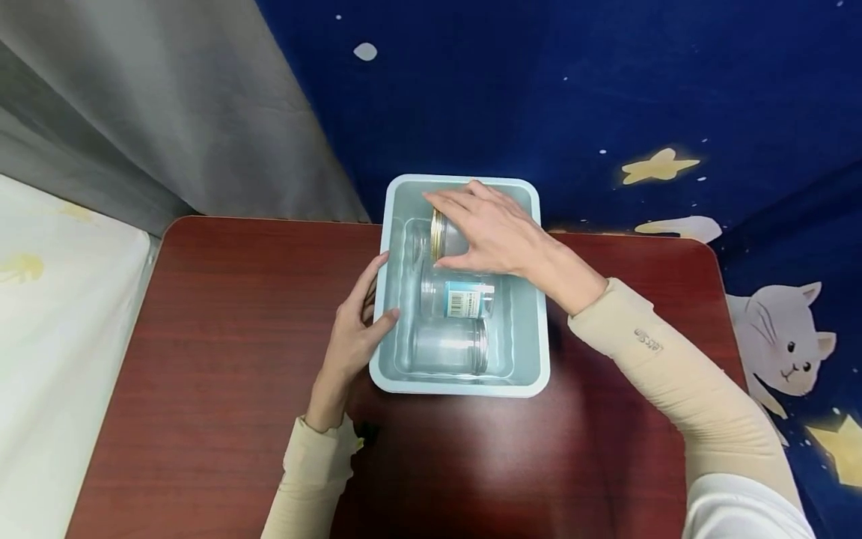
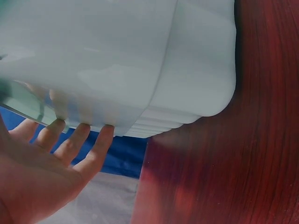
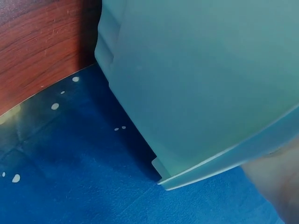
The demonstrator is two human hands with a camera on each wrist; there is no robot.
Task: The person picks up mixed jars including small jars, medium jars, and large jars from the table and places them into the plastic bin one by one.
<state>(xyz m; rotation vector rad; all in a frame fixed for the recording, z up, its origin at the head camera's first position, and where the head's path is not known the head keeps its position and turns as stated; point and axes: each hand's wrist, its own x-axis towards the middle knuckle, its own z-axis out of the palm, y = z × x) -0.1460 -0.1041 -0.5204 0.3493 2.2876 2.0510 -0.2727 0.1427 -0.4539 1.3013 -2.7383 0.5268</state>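
Note:
A pale blue plastic bin (image 1: 460, 390) stands on the table with several clear jars lying on their sides in it. My right hand (image 1: 494, 232) reaches into its far end and grips a clear jar with a gold lid (image 1: 438, 233), thumb and fingers on opposite sides. Nearer lie a clear jar with a blue barcode label (image 1: 465, 299) and another clear jar (image 1: 447, 346). My left hand (image 1: 350, 322) holds the bin's left side, thumb over the rim. In the left wrist view its fingertips (image 2: 108, 130) touch the outer wall.
The bin sits at the far edge of a red-brown wooden table (image 1: 222, 359). Behind hangs a dark blue curtain (image 1: 505, 90) with stars, and a grey curtain (image 1: 222, 112) is at the left. A white patterned cloth (image 1: 54, 337) lies left of the table.

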